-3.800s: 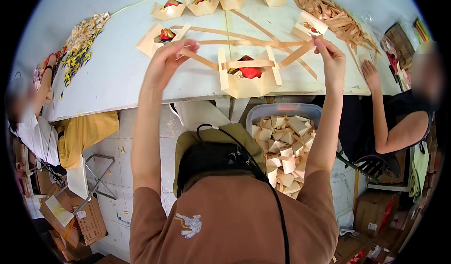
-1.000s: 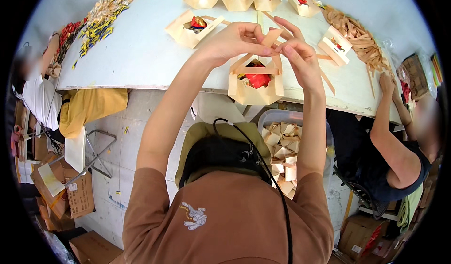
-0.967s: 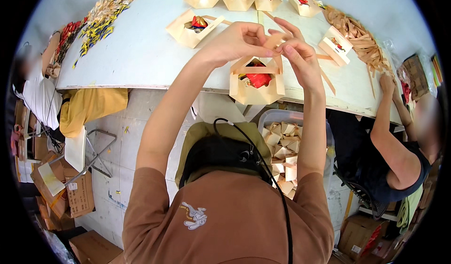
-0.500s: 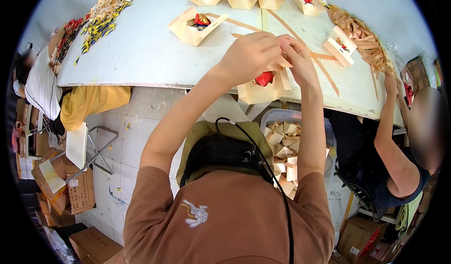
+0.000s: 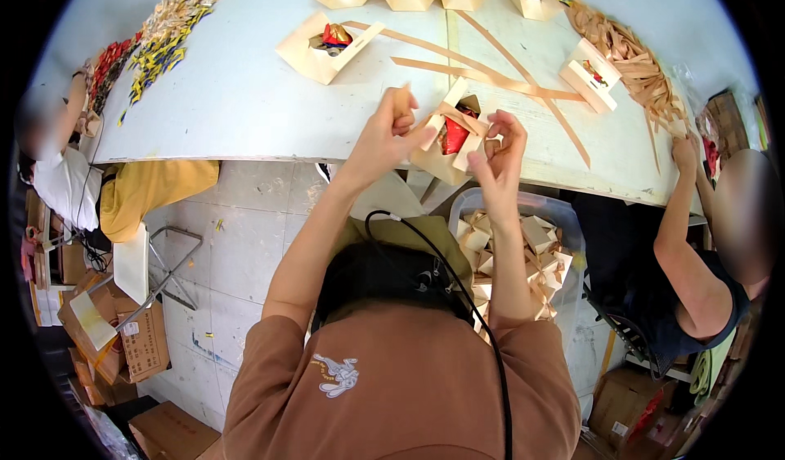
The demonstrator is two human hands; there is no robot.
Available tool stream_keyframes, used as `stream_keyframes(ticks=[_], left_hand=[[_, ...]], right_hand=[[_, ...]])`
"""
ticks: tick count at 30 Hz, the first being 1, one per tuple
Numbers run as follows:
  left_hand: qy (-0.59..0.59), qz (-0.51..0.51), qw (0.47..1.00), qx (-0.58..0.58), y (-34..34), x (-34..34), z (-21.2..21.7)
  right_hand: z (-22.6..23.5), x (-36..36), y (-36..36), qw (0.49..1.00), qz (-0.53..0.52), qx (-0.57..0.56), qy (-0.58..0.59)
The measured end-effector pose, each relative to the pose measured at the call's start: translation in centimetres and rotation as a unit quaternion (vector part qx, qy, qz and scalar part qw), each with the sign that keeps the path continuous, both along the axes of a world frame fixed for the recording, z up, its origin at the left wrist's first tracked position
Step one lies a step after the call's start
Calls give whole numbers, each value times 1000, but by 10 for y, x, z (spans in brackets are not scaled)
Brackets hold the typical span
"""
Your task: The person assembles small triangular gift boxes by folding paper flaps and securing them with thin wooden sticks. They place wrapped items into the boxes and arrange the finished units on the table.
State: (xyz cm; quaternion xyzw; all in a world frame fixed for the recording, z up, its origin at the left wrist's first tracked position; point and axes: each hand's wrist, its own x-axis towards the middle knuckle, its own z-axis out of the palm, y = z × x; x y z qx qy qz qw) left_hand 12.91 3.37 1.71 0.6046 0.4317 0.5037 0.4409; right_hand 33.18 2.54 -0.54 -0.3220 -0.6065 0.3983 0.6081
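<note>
A cream folded-card gift box [image 5: 437,164] stands at the table's near edge between my hands, with a red foil packet [image 5: 454,135] inside. A tan ribbon [image 5: 459,116] crosses its top. My left hand [image 5: 384,133] is at the box's left, its fingers half curled and its thumb stretched toward the ribbon. At the right wall, my right hand [image 5: 503,153] has bent fingers, with the thumb apart from them and close to the card. Neither hand visibly grips anything.
Similar filled boxes [image 5: 331,51] stand farther back on the white table [image 5: 245,92]. Loose ribbon strips [image 5: 491,76] lie across it, and a ribbon heap [image 5: 621,47] is at right. Below is a plastic bin [image 5: 572,239] of boxes. Co-workers sit at both sides.
My hands have come down and apart from above the box, where they were together at the ribbon. The ribbon now lies across the box top, and the red packet shows more.
</note>
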Motion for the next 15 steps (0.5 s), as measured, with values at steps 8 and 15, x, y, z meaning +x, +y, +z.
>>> stream_keyframes(ticks=[8,15], left_hand=[[112,-10,993,-42,-8,20,15],[147,-26,988,-39,-6,28,12]], right_hand=[[-17,-23,-20,993,-113,36,-1],[-14,-33,-19,944,-157,83,-279]])
